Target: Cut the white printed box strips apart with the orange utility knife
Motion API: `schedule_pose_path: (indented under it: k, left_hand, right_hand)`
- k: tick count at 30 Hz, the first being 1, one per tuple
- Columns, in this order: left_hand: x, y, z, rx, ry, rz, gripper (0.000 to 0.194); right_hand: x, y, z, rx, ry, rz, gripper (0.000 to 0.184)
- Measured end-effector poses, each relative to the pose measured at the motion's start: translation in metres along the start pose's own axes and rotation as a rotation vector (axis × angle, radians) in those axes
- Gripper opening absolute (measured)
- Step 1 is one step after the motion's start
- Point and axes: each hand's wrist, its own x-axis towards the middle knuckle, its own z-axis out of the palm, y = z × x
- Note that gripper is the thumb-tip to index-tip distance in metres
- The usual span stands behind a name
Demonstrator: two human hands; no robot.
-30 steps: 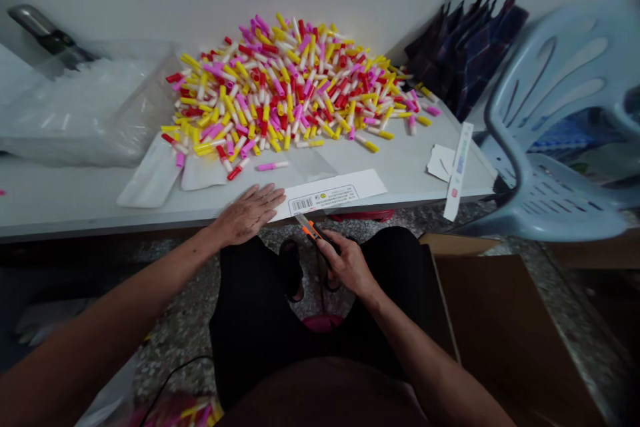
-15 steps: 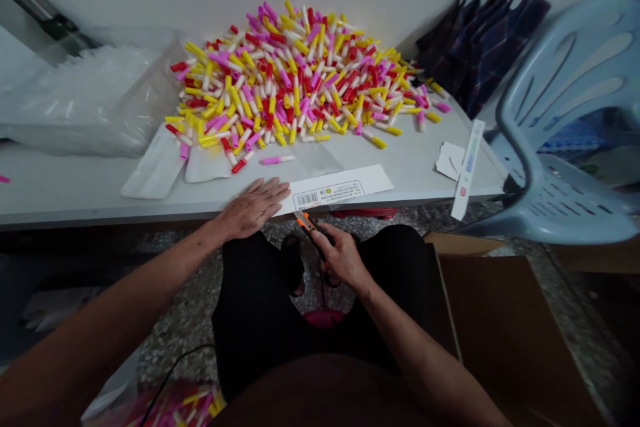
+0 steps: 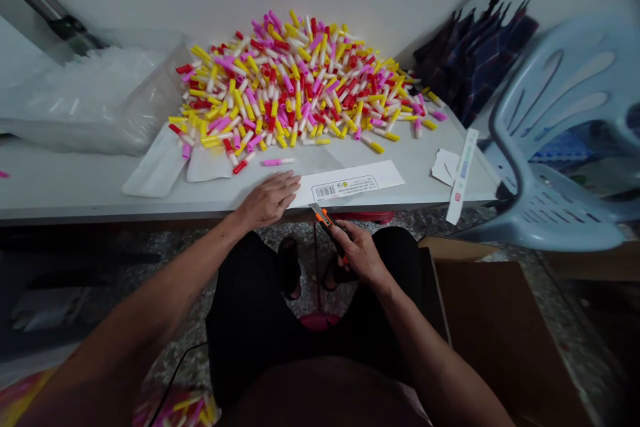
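The left hand lies palm down on the left end of the white printed card, its fingers close together and slightly bent, not clenched. The right hand is closed around the orange-and-black utility knife, whose blade tip is at the card's near edge; whether it touches, I cannot tell.

On the table, from the left, are a clear plastic bag, two white pouches and a wide heap of red, yellow, pink and white tubes. The card lies along the near edge, right of a lone pink tube. Farther right, a printed strip overlaps a torn paper piece and juts over the edge. A dark umbrella leans by the wall at the far right, with a blue-grey chair nearer and brown cardboard below.

Compared with the previous frame, the left hand and card have shifted right past the lone tube, and the left fingers are less spread.
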Motion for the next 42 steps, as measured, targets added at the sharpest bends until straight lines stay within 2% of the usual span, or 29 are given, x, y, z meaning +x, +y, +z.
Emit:
schedule_pose_path:
  k: [2, 5, 8, 15, 18, 23, 29, 37, 42]
  left_hand:
    - [-0.018, -0.004, -0.003, 0.068, 0.000, 0.017, 0.053]
    - [-0.047, -0.011, -0.008, 0.171, -0.069, 0.018, 0.054]
    - [-0.060, -0.012, -0.009, 0.223, -0.110, 0.035, 0.056]
    - [-0.057, -0.013, -0.003, 0.242, -0.081, 0.073, 0.055]
    - [-0.058, -0.012, -0.003, 0.251, -0.078, 0.063, 0.056]
    - [-0.057, -0.008, -0.006, 0.244, -0.093, 0.056, 0.060]
    - [-0.057, -0.007, -0.006, 0.241, -0.098, 0.061, 0.065]
    - [-0.058, -0.009, -0.005, 0.256, -0.100, 0.070, 0.078]
    - [-0.058, -0.008, -0.007, 0.251, -0.110, 0.054, 0.079]
  right_hand:
    - [-0.001, -0.002, -0.001, -0.008, -0.006, 0.005, 0.048]
    - [-0.002, -0.004, 0.001, 0.003, -0.008, 0.015, 0.048]
    - [0.001, -0.005, 0.004, 0.026, -0.017, 0.023, 0.047]
    - [0.008, -0.007, 0.006, -0.020, -0.055, -0.003, 0.048]
    - [0.001, -0.008, 0.010, -0.049, -0.038, -0.018, 0.048]
    - [-0.014, -0.004, 0.020, -0.037, 0.008, 0.053, 0.056]
    - [-0.007, -0.001, 0.029, -0.038, 0.008, 0.000, 0.050]
    - [-0.008, 0.000, 0.034, -0.173, 0.034, -0.055, 0.051]
    - [-0.009, 0.001, 0.040, -0.127, -0.005, -0.040, 0.051]
